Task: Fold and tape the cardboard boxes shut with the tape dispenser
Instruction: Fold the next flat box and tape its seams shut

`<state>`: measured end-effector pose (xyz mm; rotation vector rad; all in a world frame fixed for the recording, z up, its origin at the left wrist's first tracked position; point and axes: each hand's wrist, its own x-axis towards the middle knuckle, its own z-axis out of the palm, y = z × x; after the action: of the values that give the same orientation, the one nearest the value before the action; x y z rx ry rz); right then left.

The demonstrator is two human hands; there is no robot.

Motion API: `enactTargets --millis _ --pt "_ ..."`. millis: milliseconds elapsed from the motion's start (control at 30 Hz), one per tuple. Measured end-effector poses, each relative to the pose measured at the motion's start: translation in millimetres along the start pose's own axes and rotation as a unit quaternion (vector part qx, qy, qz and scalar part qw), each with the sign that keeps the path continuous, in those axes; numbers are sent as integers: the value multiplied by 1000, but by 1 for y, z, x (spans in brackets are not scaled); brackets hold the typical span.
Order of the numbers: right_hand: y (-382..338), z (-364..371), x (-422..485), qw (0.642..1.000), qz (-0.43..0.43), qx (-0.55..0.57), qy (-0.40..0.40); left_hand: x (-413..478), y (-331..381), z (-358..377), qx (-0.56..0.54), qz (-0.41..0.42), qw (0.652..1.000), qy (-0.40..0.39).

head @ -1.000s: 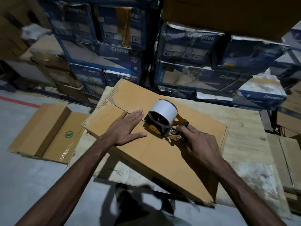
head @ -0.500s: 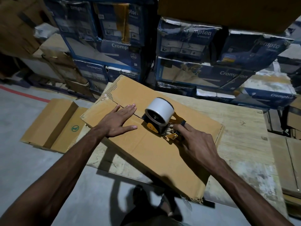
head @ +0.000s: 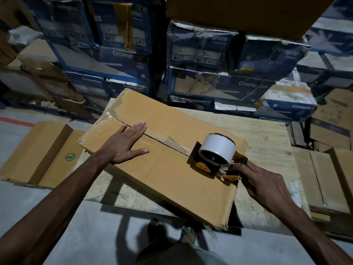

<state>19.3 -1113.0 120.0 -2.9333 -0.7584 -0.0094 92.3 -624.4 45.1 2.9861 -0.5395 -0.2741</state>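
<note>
Seam-taping under way: left hand flat, fingers spread, pinning the box; right hand clamped on the dispenser near the box's end. Next, likely: run off the edge, tear the tape.

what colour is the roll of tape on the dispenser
White, on the black and yellow tape dispenser; the roll of tape shows in the head view.
</note>
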Motion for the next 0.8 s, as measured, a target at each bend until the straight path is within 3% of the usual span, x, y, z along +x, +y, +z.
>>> enactTargets --millis 333,633,800 --pt "10 13 -19 1000 12 22 18 -2 14 -1 16 27 999 -7" --pt "13 20 -21 999 8 30 22 12 183 22 -40 137 988 -51" --pt "17 36 -21 999 6 49 24 14 210 33 -63 132 989 -15"
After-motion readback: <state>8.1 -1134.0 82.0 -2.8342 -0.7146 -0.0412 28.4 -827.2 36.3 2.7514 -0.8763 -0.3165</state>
